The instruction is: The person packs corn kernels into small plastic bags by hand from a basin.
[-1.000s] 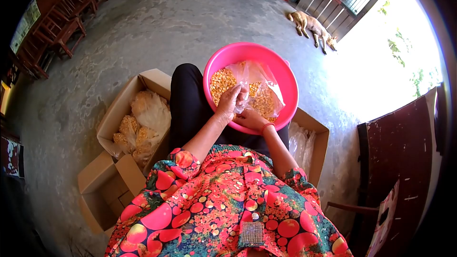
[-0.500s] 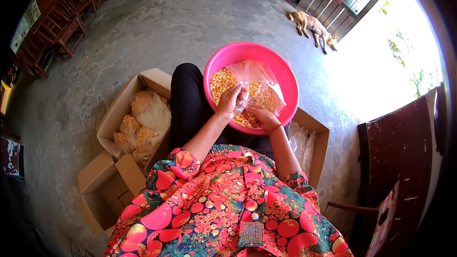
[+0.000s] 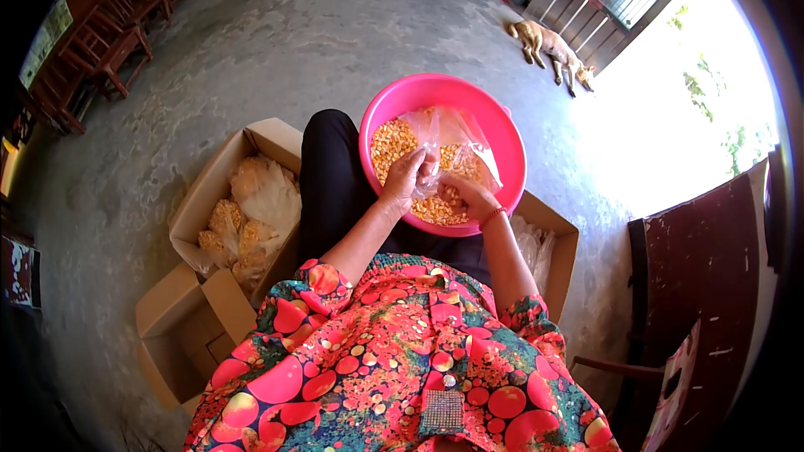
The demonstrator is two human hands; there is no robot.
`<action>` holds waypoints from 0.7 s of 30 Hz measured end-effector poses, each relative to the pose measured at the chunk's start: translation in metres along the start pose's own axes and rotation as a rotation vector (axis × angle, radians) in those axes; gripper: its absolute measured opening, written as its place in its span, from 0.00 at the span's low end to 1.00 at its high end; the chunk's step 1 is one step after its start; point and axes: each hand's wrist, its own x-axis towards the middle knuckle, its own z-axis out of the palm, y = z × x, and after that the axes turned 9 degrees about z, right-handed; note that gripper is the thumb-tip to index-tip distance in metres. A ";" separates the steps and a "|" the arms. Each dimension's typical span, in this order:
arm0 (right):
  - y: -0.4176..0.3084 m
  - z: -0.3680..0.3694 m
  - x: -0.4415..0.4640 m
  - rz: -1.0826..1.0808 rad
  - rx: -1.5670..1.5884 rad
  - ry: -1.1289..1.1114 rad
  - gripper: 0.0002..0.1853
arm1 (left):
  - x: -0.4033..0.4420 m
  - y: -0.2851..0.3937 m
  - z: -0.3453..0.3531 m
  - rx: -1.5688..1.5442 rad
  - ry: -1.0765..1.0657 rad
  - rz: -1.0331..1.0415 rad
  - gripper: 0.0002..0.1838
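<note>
A pink basin (image 3: 512,146) rests on my lap with loose corn kernels (image 3: 392,144) spread over its bottom. Inside it lies a clear plastic bag (image 3: 456,130), partly over the corn. My left hand (image 3: 409,174) is closed on the gathered edge of this bag. Close beside it, my right hand (image 3: 469,196) has its fingers curled around corn kernels near the bag's mouth. The fingers hide most of what the right hand holds.
Left of my leg, a cardboard box (image 3: 188,230) holds several bags of corn; a second box (image 3: 163,305) stands nearer. At right, another box (image 3: 565,264) contains plastic bags. A dog (image 3: 548,43) lies by the doorway. Wooden chairs (image 3: 109,50) line the left wall.
My right hand has risen from the corn at the basin's near side and shifted slightly right, toward the bag's mouth. The left hand keeps its hold on the bag.
</note>
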 end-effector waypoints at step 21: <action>0.007 0.014 0.001 -0.308 -0.919 0.041 0.14 | 0.001 -0.002 0.000 0.030 0.056 -0.023 0.11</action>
